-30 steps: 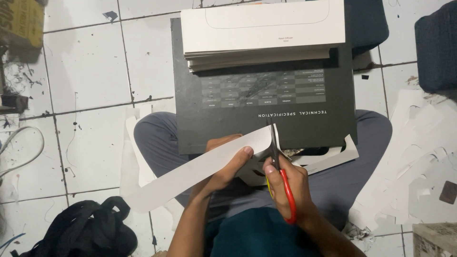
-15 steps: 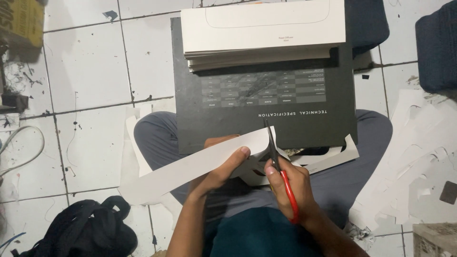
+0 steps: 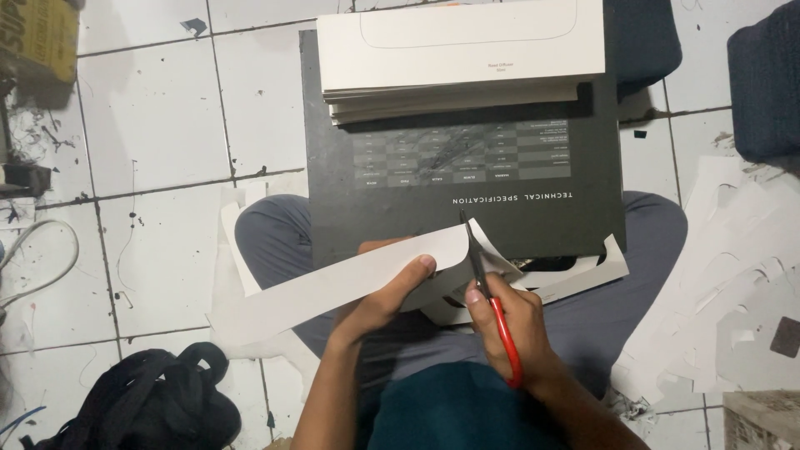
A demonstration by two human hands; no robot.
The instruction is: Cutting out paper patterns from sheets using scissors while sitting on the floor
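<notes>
Scissors (image 3: 492,292) in right hand (image 3: 512,321), mid-card (image 3: 350,279)

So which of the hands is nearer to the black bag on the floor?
Left. The left hand grips the white card strip, up and right of the black bag. The right hand, holding the red-handled scissors, is farther right.

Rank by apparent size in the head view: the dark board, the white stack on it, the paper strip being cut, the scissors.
1. dark board
2. white stack
3. paper strip, though it is nearer the camera
4. scissors, partly hidden by the right hand
</notes>
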